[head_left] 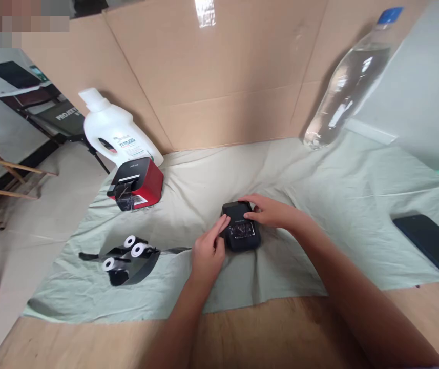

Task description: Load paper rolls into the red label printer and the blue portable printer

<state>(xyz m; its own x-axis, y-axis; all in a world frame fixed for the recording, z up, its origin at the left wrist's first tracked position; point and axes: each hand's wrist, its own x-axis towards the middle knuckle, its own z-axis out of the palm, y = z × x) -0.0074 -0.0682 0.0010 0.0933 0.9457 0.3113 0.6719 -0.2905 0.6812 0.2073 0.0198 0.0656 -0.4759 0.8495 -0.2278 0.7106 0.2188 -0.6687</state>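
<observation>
A small black box-like device (242,237) with a taped patch on its front lies on the pale green cloth (280,266). My left hand (208,248) touches its left side, fingers together and pointing up along the edge. My right hand (267,210) is at its upper right, with thumb and fingers on the top and side edge. Between them, the two hands hold the device on the cloth. To the left lie several white paper rolls (138,249) with black strips around them. A red and black device (152,184) sits farther back.
A white detergent bottle (113,128) stands at the back left against the cardboard panel (223,72). A clear bottle with a blue cap (350,87) leans at the back right. A dark phone (430,246) lies on the right. The wooden table edge (265,328) is in front.
</observation>
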